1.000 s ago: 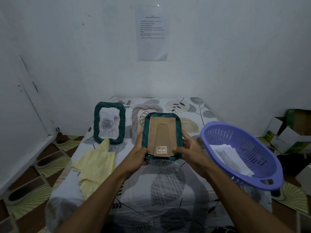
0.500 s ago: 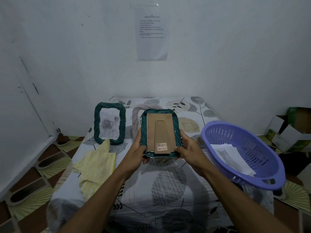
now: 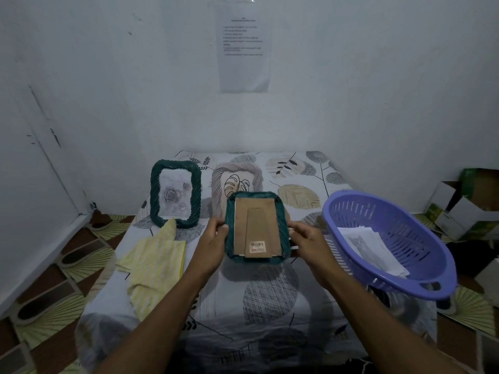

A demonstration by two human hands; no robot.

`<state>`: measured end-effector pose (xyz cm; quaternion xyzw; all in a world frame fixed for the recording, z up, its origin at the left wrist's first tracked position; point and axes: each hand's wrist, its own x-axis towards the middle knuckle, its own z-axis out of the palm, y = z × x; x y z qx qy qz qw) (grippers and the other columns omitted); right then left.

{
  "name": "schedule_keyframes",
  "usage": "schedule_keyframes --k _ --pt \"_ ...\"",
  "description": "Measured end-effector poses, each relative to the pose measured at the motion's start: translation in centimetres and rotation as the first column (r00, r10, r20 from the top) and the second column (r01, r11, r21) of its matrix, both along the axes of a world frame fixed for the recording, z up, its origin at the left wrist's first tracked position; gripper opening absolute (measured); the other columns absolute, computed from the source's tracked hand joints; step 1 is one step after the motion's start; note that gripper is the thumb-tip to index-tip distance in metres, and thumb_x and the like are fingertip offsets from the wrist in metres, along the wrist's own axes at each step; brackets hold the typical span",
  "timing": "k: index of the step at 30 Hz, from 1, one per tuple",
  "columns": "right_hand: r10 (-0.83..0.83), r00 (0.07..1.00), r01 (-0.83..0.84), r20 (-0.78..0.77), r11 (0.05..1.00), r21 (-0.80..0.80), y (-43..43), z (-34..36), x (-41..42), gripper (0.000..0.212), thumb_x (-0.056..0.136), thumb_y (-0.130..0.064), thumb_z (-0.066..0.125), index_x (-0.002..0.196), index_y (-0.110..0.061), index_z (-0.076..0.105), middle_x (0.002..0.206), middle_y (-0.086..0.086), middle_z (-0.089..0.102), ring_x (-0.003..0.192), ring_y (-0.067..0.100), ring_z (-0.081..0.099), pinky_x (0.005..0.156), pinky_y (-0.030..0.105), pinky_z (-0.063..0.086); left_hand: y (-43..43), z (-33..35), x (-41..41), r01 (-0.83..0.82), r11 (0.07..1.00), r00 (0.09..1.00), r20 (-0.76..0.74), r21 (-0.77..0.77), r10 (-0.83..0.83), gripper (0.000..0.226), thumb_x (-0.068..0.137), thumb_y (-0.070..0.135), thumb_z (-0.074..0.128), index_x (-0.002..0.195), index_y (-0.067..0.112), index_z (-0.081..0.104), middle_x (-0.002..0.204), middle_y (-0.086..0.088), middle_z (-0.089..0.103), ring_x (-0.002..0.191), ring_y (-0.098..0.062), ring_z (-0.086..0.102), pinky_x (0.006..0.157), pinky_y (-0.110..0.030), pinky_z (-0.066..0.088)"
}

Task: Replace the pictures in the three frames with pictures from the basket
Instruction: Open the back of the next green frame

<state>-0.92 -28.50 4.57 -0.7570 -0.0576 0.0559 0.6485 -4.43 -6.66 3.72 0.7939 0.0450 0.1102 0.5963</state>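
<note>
Frame [image 3: 256,228] at picture centre, back toward camera, held squarer than a second ago. Left hand [image 3: 213,236] grips left edge, right hand [image 3: 307,238] holds right edge. Backing not yet opened, likely next. Basket [image 3: 351,197] centre-right, pictures [image 3: 370,247] inside

Support is a low flat surface under a white sheet printed with grey and beige leaves [image 3: 270,314]. 4 items sit on it. Far left: dark green twisted-rim picture frame [image 3: 176,193], upright, rose print facing near. Far centre, just right of it: pale beige twisted-rim picture frame [image 3: 217,184], upright, lower part hidden. Near left: crumpled yellow striped cloth [image 3: 155,268], far tip touching the green frame's base. Right edge: purple slotted plastic basket [image 3: 405,233], tilted, overhanging the side.
</note>
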Motion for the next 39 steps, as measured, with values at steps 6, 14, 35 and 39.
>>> schedule_keyframes --k 6,14,35,39 --pt "-0.129 0.991 0.122 -0.028 0.975 -0.183 -0.6 -2.0 -0.5 0.025 0.095 -0.002 0.052 0.089 -0.014 0.073 0.07 0.006 0.069 0.059 0.014 0.056 0.055 0.027 0.048 0.8 -3.1 -0.2 -0.058 0.948 0.998 0.02 0.312 0.054 0.024 0.099 0.019 0.047 0.078 0.009 0.052 0.07 -0.006 0.057 0.063 -0.014 0.049 0.059 -0.027 0.037" --pt "-0.169 0.984 0.176 0.062 0.839 -0.515 -2.7 -2.2 -0.2 0.025 0.093 -0.007 0.056 0.116 -0.007 0.067 0.111 0.01 0.07 0.098 0.02 0.064 0.087 0.032 0.051 -2.0 -3.9 0.8 -0.026 0.829 0.999 -0.013 0.559 0.04 0.021 0.094 0.024 0.053 0.076 0.014 0.056 0.075 -0.003 0.063 0.072 -0.02 0.058 0.067 -0.035 0.048" --pt "0.049 0.974 0.129 0.222 0.683 -0.719 -2.3 -3.1 -0.7 0.021 0.089 -0.018 0.054 0.084 -0.023 0.074 0.094 0.0 0.061 0.095 0.018 0.054 0.082 0.034 0.051 -8.7 -3.1 1.8 0.035 0.777 0.993 -0.11 0.628 0.045 0.023 0.091 0.041 0.05 0.08 0.021 0.055 0.117 0.0 0.046 0.116 -0.02 0.035 0.095 -0.04 0.028" --pt "-0.016 0.98 0.143 0.198 0.751 -0.645 -1.9 -2.9 -0.5 0.025 0.087 -0.024 0.058 0.063 -0.023 0.066 0.071 -0.004 0.064 0.08 0.018 0.059 0.066 0.028 0.049 -8.5 -3.0 1.7 -0.001 0.86 0.992 -0.108 0.511 0.065 0.019 0.091 0.032 0.055 0.077 0.02 0.059 0.119 -0.001 0.051 0.118 -0.022 0.039 0.099 -0.04 0.03"
